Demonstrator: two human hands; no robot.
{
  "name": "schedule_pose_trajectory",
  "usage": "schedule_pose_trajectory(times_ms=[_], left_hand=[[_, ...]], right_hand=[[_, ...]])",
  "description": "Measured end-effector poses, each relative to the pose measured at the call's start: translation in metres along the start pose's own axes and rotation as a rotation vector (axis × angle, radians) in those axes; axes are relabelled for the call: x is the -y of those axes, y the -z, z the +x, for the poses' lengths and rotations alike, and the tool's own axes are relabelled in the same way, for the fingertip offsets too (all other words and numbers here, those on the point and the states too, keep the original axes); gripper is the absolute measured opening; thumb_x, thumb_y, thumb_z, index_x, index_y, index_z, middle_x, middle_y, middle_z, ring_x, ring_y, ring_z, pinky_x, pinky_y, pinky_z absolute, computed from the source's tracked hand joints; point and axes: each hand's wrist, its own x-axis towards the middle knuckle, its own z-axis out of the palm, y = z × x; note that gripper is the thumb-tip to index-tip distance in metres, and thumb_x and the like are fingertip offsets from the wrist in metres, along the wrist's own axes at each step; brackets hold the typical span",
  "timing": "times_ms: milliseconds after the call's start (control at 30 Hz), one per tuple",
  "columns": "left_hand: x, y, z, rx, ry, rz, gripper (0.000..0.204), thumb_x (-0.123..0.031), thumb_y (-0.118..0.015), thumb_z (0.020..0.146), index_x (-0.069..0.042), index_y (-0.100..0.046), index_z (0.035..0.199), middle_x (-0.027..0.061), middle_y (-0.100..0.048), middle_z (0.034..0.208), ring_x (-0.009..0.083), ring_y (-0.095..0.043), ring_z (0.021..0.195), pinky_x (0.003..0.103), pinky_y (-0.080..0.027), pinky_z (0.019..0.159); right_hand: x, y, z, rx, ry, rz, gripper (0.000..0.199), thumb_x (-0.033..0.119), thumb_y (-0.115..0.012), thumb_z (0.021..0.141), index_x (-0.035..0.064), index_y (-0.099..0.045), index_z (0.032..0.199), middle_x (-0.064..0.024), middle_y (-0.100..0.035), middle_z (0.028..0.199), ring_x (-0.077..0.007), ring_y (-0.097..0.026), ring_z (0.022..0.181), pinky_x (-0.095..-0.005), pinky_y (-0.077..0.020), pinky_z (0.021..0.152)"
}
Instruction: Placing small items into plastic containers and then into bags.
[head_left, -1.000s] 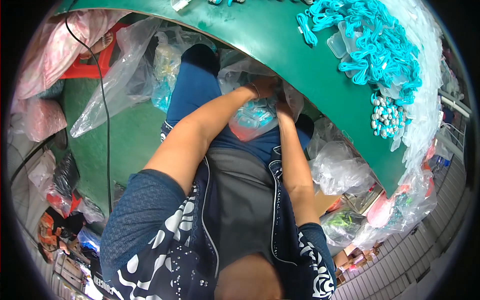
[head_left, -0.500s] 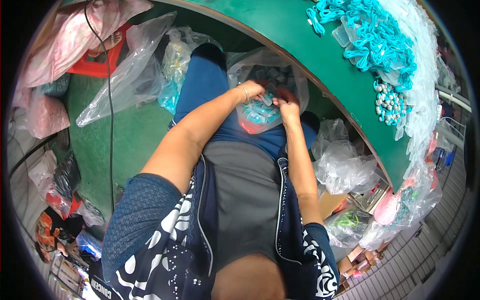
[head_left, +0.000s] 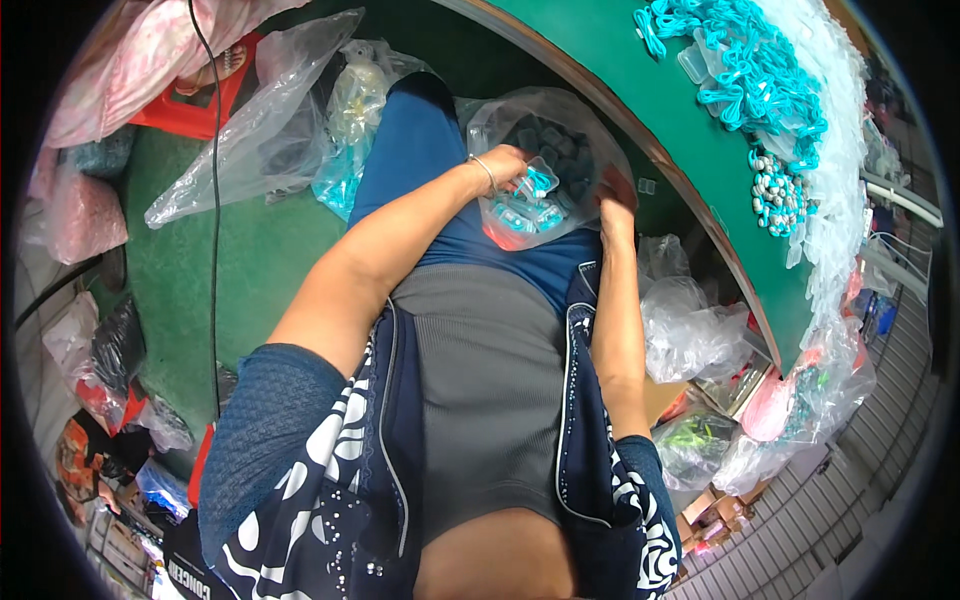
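Observation:
A clear plastic bag (head_left: 488,128) rests open on my lap. Small clear cases with teal contents (head_left: 522,218) lie in its near part, and dark blocky pieces (head_left: 565,150) fill the far part. Over the bag's left side, my left hand (head_left: 506,168) is closed on a clear plastic case (head_left: 541,178) with a teal cord inside. At the bag's right rim is my right hand (head_left: 617,192), its fingers in shadow and smeared, so their grip is unclear. A small clear piece (head_left: 647,186) shows just right of that hand.
A green table (head_left: 600,55) curves around ahead and to the right. On it lie a heap of teal cords (head_left: 745,75), teal-and-white earbuds (head_left: 778,195) and many clear cases (head_left: 840,150). Plastic bags (head_left: 690,320) crowd the right side; a red stool (head_left: 195,110) stands at the left.
My hands have parted: the right moved right to the bag's rim, while the left keeps the case above the bag. More of the bag's mouth shows now.

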Motion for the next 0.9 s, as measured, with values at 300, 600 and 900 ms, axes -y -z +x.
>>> schedule_pose_trajectory(times_ms=[300, 600, 900], left_hand=[[-0.003, 0.000, 0.002, -0.091, 0.000, -0.004, 0.045, -0.006, -0.053, 0.087, -0.002, -0.059, 0.131, 0.0084, -0.070, 0.101, 0.0157, -0.068, 0.079, 0.028, -0.053, 0.065], [-0.004, -0.002, -0.002, -0.082, -0.006, -0.003, 0.051, -0.007, -0.053, 0.085, -0.006, -0.058, 0.136, 0.0080, -0.070, 0.104, 0.0150, -0.066, 0.082, 0.028, -0.052, 0.067], [0.002, -0.002, -0.002, -0.089, -0.015, -0.010, 0.051, -0.006, -0.053, 0.083, -0.008, -0.060, 0.134, 0.0074, -0.069, 0.096, 0.0142, -0.062, 0.077, 0.028, -0.053, 0.066]], right_hand=[[-0.032, 0.003, 0.031, -0.083, 0.295, -0.761, 0.056, 0.006, -0.057, 0.083, 0.0022, -0.051, 0.139, -0.0201, -0.062, 0.126, -0.0310, -0.064, 0.110, -0.0383, -0.0493, 0.094], [-0.009, -0.042, 0.028, 0.234, 0.230, -1.147, 0.035, 0.003, -0.053, 0.085, 0.0025, -0.061, 0.120, -0.0252, -0.061, 0.120, -0.0414, -0.055, 0.119, -0.0468, -0.0450, 0.102], [-0.004, -0.056, 0.036, 0.215, 0.182, -1.248, 0.023, 0.005, -0.055, 0.085, 0.0020, -0.066, 0.105, -0.0253, -0.065, 0.111, -0.0418, -0.063, 0.107, -0.0483, -0.0525, 0.090]])
